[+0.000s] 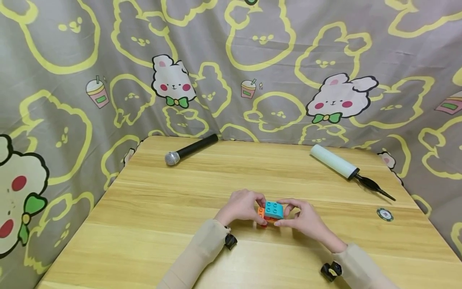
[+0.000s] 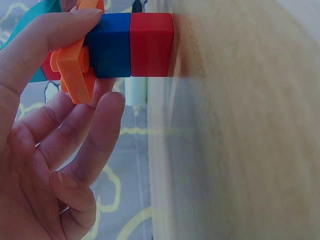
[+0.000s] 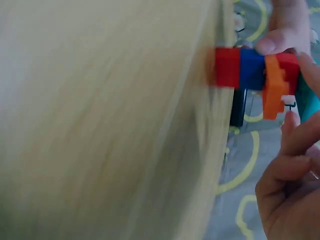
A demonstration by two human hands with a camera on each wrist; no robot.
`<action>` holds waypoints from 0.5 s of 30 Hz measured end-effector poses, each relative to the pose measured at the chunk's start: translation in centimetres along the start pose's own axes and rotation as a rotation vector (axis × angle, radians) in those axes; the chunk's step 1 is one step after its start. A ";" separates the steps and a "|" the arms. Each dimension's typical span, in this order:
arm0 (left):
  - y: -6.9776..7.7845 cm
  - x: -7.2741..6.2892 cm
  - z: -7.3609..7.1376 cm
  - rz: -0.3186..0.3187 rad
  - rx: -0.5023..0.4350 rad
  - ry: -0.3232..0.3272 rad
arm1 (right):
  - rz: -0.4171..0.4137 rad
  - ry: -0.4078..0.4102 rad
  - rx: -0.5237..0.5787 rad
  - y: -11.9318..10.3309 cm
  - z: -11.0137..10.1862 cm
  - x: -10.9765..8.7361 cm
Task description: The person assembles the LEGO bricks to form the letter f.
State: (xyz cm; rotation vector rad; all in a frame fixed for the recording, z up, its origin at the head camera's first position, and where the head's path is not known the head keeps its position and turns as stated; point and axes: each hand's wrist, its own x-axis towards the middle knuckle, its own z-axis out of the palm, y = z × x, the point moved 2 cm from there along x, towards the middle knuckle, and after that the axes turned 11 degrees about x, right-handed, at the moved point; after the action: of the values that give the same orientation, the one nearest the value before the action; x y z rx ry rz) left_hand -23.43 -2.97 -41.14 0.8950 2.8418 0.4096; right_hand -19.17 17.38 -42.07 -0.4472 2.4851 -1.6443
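Note:
A small stack of toy building bricks stands on the table between the two hands. At its base is a red brick, then a blue brick, an orange piece that juts out sideways, another red brick and a teal brick with a curved side on top. My left hand pinches the stack around the blue brick and orange piece, thumb on the near side. From the right, the thumb and fingers of my right hand hold the teal brick by its edges.
On the wooden table, a black microphone lies at the back left. A pale hand pump with a black nozzle lies at the back right, and a poker chip near the right edge. A patterned curtain hangs behind.

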 end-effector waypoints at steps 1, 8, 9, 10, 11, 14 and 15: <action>0.0 0.0 0.0 0.001 0.002 0.000 | -0.002 0.009 -0.045 0.1 0.0 -0.2; 0.1 0.1 -0.1 -0.011 0.013 0.010 | 0.018 -0.039 -0.041 0.3 0.3 -0.5; 0.1 0.1 -0.1 -0.008 0.014 0.010 | 0.028 -0.037 -0.031 0.4 0.3 -0.4; 0.2 0.1 -0.1 -0.006 0.014 0.010 | 0.028 -0.034 -0.032 0.4 0.3 -0.4; 0.2 0.1 -0.1 -0.004 0.016 0.011 | 0.027 -0.035 -0.032 0.4 0.2 -0.3; 0.2 0.1 -0.1 0.001 0.020 0.013 | 0.041 -0.033 -0.028 0.5 0.0 -0.2; 0.2 0.0 -0.2 0.002 0.023 0.018 | 0.043 -0.034 -0.026 0.5 -0.1 -0.2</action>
State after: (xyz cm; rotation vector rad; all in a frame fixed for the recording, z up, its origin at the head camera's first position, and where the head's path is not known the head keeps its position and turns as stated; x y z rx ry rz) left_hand -23.41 -2.87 -40.90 0.9027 2.8678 0.3886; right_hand -19.07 17.69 -42.52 -0.4185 2.4768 -1.5765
